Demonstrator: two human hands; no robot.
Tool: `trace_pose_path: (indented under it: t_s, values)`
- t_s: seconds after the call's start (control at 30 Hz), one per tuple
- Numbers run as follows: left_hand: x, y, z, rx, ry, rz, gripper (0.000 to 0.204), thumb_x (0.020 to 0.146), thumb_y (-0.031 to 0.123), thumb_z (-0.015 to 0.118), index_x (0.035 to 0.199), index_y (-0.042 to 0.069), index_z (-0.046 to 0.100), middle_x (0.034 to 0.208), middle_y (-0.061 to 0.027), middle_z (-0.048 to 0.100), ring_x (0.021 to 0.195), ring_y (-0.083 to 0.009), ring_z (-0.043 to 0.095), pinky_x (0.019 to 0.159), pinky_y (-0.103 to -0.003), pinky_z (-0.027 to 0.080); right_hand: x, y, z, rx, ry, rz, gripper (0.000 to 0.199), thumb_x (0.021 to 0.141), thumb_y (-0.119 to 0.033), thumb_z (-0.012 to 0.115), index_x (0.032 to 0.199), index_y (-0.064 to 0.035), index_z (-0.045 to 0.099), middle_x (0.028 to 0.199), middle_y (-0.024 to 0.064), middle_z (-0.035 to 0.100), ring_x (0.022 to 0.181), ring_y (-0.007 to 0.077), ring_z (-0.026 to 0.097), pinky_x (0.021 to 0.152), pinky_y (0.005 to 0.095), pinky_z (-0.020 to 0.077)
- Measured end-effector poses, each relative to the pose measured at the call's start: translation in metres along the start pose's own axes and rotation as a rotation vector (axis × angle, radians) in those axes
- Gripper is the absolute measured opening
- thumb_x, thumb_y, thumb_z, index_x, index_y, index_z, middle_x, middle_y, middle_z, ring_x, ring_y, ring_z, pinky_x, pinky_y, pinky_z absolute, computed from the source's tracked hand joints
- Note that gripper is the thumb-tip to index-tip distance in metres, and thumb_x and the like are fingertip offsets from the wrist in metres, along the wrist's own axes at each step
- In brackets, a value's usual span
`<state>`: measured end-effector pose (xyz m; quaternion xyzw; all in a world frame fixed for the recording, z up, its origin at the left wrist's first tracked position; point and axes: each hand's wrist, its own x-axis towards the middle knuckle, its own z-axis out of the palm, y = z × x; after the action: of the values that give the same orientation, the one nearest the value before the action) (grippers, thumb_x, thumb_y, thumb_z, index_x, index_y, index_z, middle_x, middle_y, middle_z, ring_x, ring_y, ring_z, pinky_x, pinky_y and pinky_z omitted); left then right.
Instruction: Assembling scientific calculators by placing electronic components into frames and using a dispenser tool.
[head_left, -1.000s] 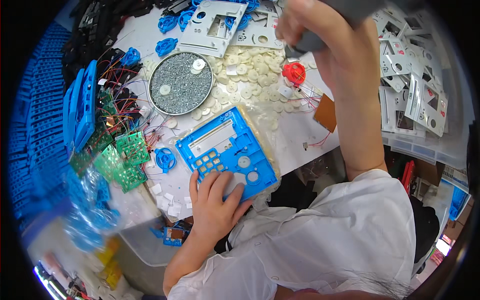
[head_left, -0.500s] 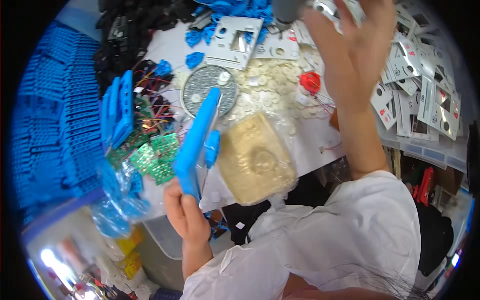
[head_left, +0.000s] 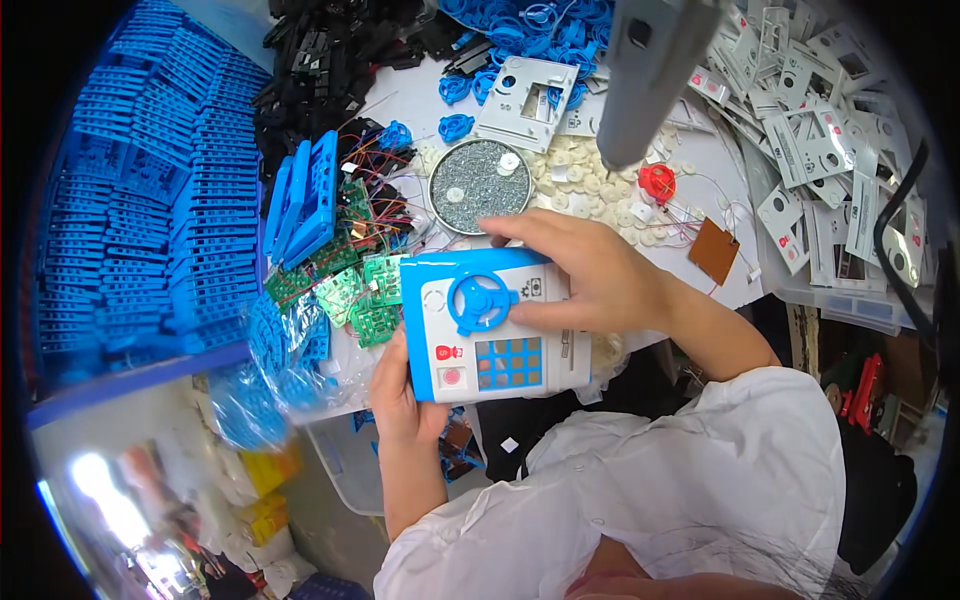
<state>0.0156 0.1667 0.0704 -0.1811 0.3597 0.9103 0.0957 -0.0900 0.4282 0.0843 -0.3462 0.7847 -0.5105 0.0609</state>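
In front of me I hold a toy safe's front panel (head_left: 460, 376), white with a blue rim, its face turned up. It carries a blue spoked wheel (head_left: 482, 302) and a grid of keypad openings with blue bars. My left hand (head_left: 405, 395) grips the panel's lower left edge, thumb along the side. My right hand (head_left: 590, 270) lies over the upper right part, its thumb at the wheel and its fingers reaching past the top edge. Just beyond stands a round tin of small metal screws (head_left: 470, 210) with two white discs on top. The panel mostly covers a clear-wrapped pale block.
A grey tapered tool (head_left: 650, 80) hangs over the table. Blue frames (head_left: 150, 200) are stacked at left, beside green circuit boards (head_left: 375, 300) with wires. White discs (head_left: 590, 190), a red part (head_left: 657, 183) and a brown square (head_left: 714, 251) lie right. White panels (head_left: 810, 140) fill a bin.
The panel has turned from edge-on to face up. My right hand has come down from the hanging tool onto the panel; the tool now hangs free.
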Motion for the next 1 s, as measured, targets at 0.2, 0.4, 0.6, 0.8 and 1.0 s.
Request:
trace_pose_path:
  t_s: [0.2, 0.4, 0.6, 0.8, 1.0]
  values:
    - [0.004, -0.010, -0.019, -0.219, 0.002, -0.156, 0.047, 0.110, 0.030, 0.044, 0.141, -0.004, 0.051, 0.133, -0.0231, 0.065, 0.112, -0.0379, 0.069, 0.089, -0.054, 0.060, -0.002, -0.003, 0.007, -0.019, 0.021, 0.036, 0.072, 0.080, -0.031, 0.083, 0.139, 0.0018, 0.057, 0.117, 0.0199, 0.070, 0.102, 0.0323, 0.071, 0.089, 0.0362, 0.0544]
    - [-0.003, -0.006, -0.005, -0.366, -0.020, -0.242, 0.061, 0.106, 0.041, 0.048, 0.147, -0.004, 0.045, 0.144, -0.0258, 0.055, 0.128, -0.0421, 0.059, 0.107, -0.058, 0.048, 0.002, 0.009, 0.010, 0.239, -0.259, 0.181, 0.049, 0.094, -0.029, 0.073, 0.132, 0.0009, 0.065, 0.115, 0.0212, 0.073, 0.100, 0.0288, 0.073, 0.087, 0.0354, 0.0550]
    - [-0.002, -0.011, -0.006, -0.355, -0.014, -0.229, 0.065, 0.105, 0.042, 0.050, 0.151, -0.003, 0.040, 0.149, -0.0253, 0.051, 0.135, -0.0421, 0.053, 0.113, -0.059, 0.042, 0.001, 0.011, 0.007, 0.290, -0.328, 0.241, 0.044, 0.100, -0.027, 0.065, 0.135, -0.0005, 0.063, 0.113, 0.0201, 0.074, 0.098, 0.0242, 0.073, 0.085, 0.0344, 0.0552]
    - [-0.001, -0.011, -0.007, -0.383, -0.007, -0.259, 0.066, 0.104, 0.041, 0.051, 0.151, -0.004, 0.040, 0.150, -0.0266, 0.050, 0.134, -0.0430, 0.053, 0.114, -0.059, 0.041, 0.001, 0.017, 0.008, 0.316, -0.355, 0.299, 0.045, 0.100, -0.027, 0.065, 0.137, -0.0010, 0.062, 0.115, 0.0197, 0.073, 0.101, 0.0246, 0.072, 0.088, 0.0351, 0.0547]
    - [-0.002, -0.009, 0.013, 0.190, 0.021, -0.098, 0.065, 0.097, 0.032, 0.057, 0.149, -0.004, 0.041, 0.141, -0.0228, 0.058, 0.124, -0.0360, 0.062, 0.106, -0.052, 0.050, -0.007, 0.027, 0.013, 0.179, -0.200, 0.069, 0.058, 0.095, -0.037, 0.070, 0.141, -0.0040, 0.059, 0.127, 0.0221, 0.068, 0.113, 0.0358, 0.067, 0.098, 0.0414, 0.0513]
